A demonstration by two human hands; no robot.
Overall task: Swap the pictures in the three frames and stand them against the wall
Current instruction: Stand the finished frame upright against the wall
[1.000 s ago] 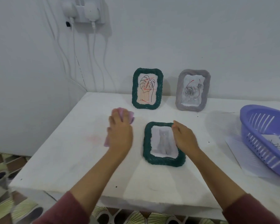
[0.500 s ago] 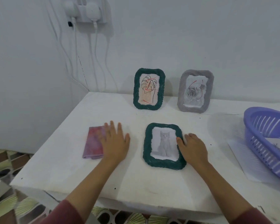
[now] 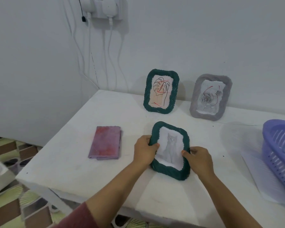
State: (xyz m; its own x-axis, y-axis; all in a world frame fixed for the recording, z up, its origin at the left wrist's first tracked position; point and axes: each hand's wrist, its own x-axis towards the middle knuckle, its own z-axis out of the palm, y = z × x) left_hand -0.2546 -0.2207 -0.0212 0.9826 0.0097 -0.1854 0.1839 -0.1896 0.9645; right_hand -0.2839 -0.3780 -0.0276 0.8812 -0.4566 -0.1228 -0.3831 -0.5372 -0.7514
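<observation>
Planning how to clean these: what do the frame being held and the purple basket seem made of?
The dark green cat-picture frame looks wrapped in matte yarn or cord, judging by its ridged, twisted border; its core is hidden. The lilac slotted basket looks like smooth, slightly glossy moulded plastic with even slots.

Two dark green frames (image 3: 169, 148), one grey frame (image 3: 211, 97), mottled pink-purple cloth (image 3: 105, 143).

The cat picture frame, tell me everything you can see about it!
The dark green, bumpy, woven-looking frame is a rounded rectangle holding a grey cat picture on white paper. It faces up near the front of the white table. The left hand and right hand grip its sides, thumbs on the front. Whether it is lifted is unclear.
</observation>
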